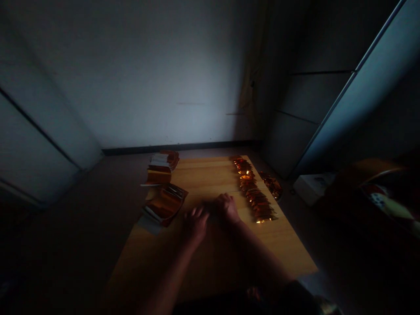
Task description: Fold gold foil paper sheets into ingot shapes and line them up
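Head view from my remote station. Both bare hands rest near the middle of a pale wooden desk (203,175), almost touching.

**Hands.** The left hand (196,223) is curled, with its fingers bent toward the surface. The right hand (226,208) sits just beside it, knuckles up. Neither is spread wide, and the pair forms a narrow, closed shape. In this dim light, I cannot tell whether they hold anything.

**Objects.** A long, overlapping row of gold foil sachets (252,188) runs from the far edge down the right part of the desk, its near end just right of the right hand. A loose heap of gold foil (271,184) lies just past the desk's right edge. Two stacks of gold-and-white sachets sit at the left edge: the far stack (160,168) by the far-left corner, and the near stack (164,204) overhanging the edge, closest to the left hand. A white box (313,188) stands farther right, off the desk.

**Handling note.** Foil is slick and the sachets overlap, so I judge that a light fingertip grip at one sachet's edge works best, with forearms kept clear of the row. Brighter light would make the edges easier to see.
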`<act>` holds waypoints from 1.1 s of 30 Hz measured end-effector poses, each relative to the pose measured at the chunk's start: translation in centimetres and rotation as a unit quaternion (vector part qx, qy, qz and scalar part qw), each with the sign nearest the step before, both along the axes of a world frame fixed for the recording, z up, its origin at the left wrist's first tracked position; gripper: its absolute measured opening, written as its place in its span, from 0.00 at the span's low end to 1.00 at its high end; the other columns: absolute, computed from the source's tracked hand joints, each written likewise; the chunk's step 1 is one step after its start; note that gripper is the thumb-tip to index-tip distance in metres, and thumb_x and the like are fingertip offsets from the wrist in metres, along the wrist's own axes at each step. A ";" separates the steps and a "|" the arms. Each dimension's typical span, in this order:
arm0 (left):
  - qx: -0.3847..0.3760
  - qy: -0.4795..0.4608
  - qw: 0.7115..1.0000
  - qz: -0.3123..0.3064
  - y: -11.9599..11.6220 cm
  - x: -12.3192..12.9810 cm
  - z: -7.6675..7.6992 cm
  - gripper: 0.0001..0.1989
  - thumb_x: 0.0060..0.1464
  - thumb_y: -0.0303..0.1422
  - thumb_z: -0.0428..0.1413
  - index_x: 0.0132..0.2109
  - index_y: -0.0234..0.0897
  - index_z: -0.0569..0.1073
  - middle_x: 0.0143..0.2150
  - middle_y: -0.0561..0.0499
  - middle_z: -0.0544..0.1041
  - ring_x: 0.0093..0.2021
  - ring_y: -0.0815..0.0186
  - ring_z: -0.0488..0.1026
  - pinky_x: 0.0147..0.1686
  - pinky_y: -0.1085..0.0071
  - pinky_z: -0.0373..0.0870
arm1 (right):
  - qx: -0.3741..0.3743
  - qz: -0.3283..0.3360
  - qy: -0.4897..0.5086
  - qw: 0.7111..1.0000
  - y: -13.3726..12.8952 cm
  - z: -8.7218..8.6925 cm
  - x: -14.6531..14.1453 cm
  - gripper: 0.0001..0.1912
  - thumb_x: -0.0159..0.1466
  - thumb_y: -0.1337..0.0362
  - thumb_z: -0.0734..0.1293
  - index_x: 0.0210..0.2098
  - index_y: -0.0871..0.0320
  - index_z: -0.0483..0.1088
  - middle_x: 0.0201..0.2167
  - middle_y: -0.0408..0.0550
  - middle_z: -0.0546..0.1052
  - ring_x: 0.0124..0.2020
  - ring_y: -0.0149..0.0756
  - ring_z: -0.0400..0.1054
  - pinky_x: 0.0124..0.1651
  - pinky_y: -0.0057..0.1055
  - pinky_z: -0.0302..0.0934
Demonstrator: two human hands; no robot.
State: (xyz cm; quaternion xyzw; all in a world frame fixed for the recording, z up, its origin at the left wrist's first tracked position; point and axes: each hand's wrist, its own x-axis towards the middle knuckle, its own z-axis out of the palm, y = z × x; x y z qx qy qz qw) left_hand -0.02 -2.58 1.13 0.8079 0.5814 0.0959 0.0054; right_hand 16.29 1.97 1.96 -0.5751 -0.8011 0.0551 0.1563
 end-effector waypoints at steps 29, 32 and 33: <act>-0.010 -0.033 0.999 -0.020 -0.1 0.2 -0.2 0.27 0.56 0.21 0.41 0.60 0.41 0.66 0.64 0.44 0.65 0.64 0.55 0.58 0.60 0.43 0.54 | 0.059 0.083 -0.054 0.993 -2.6 -0.7 0.8 0.10 0.68 0.63 0.60 0.42 0.54 0.72 0.39 0.49 0.73 0.42 0.38 0.61 0.43 0.34 0.52; -0.001 -0.039 0.999 -0.016 -0.1 0.3 -0.1 0.26 0.56 0.22 0.42 0.59 0.41 0.67 0.64 0.45 0.64 0.64 0.55 0.58 0.60 0.43 0.54 | 0.081 0.096 -0.043 0.991 -3.3 -0.9 1.3 0.09 0.68 0.64 0.60 0.41 0.54 0.72 0.40 0.49 0.74 0.42 0.38 0.62 0.43 0.33 0.52; -0.002 -0.041 0.999 -0.014 -0.1 0.3 -0.1 0.26 0.56 0.22 0.42 0.59 0.42 0.67 0.64 0.46 0.64 0.64 0.55 0.58 0.60 0.43 0.54 | 0.085 0.101 -0.039 0.990 -3.5 -1.0 1.5 0.09 0.68 0.64 0.60 0.41 0.54 0.72 0.40 0.48 0.74 0.42 0.37 0.63 0.43 0.33 0.52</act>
